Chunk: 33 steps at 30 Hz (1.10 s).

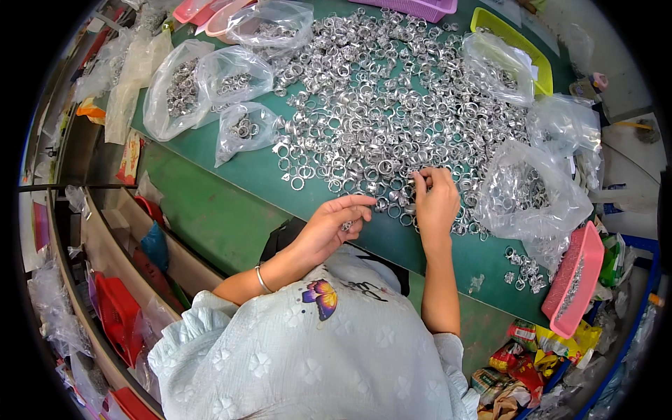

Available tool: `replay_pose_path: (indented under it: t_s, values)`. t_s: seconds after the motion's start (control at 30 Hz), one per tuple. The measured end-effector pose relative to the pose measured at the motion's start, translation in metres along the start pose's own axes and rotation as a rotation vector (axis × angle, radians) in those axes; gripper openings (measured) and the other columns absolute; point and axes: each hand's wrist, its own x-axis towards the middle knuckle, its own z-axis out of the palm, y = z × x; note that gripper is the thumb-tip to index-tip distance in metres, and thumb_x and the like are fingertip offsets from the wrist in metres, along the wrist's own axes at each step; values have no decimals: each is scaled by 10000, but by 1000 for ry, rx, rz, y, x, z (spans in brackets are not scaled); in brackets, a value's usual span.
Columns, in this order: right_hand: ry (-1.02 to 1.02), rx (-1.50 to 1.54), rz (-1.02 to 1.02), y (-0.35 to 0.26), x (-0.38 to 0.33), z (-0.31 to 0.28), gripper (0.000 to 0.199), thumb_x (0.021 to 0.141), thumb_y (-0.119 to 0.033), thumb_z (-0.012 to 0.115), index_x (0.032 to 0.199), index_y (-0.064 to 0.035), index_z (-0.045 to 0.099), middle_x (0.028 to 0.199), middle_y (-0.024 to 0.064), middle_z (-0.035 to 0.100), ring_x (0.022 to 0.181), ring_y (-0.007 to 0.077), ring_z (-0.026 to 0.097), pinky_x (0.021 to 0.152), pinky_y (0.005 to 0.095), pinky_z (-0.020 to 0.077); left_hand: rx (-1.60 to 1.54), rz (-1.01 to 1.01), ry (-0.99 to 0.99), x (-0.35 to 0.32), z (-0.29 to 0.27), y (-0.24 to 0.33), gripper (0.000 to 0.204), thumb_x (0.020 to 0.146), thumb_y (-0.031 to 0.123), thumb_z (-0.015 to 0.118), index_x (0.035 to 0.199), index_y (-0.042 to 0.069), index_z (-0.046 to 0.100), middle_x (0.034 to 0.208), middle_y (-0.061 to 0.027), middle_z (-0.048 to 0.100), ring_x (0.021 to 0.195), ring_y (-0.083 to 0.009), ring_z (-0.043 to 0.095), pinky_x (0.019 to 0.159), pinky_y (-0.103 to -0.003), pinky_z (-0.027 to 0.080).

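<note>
A broad heap of silver-coloured metal rings (pixel 378 119) covers much of the green table (pixel 259 185). My left hand (pixel 330 227) is at the heap's near edge, its index finger stretched toward the rings. The other fingers of that hand curl around a few small silver rings (pixel 346 226), which show partly in the palm. To its right, my right hand (pixel 438 199) reaches down into the near side of the heap. Its thumb and fingertips are pinched together on a ring, partly hidden by the fingers.
Clear plastic bags of rings stand at the left (pixel 183 91) and right (pixel 525 192) of the heap. A pink basket (pixel 575 280) sits at the right edge near a small group of rings (pixel 525 269). A lime-green tray (pixel 535 56) is at the far right; shelves (pixel 133 238) stand left.
</note>
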Motion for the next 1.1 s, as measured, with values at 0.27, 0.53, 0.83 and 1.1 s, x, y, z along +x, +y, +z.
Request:
replay_pose_path:
  t_s: [0.27,0.53,0.83,1.1]
  values:
    - [-54,384,-3,-27,13,-8,115,812,5,555,917,15,602,796,121,564,637,215,553,576,289,429,65,-63,-46,8,-8,25,255,858,39,452,1084,2,562,677,-10,508,501,-40,356,469,-162,262]
    - [-46,292,46,-25,30,-10,92,811,-17,580,893,14,610,698,95,549,606,168,534,562,274,426,879,541,31,23,-9,50,331,824,-86,417,1100,36,555,1012,-67,500,936,-148,489,778,-254,400]
    - [-17,197,158,-17,76,-11,140,843,-125,590,838,13,609,544,47,508,490,106,436,490,268,367,1307,921,317,53,-25,76,469,712,-197,392,1057,56,586,1151,-137,491,936,-260,534,757,-283,422]
    - [-444,506,-301,-65,54,-1,87,765,-1,598,852,-4,595,838,113,589,767,254,555,709,332,438,-455,-246,-268,65,-6,59,355,949,266,412,1114,-32,513,992,-93,565,928,-176,550,808,-337,459]
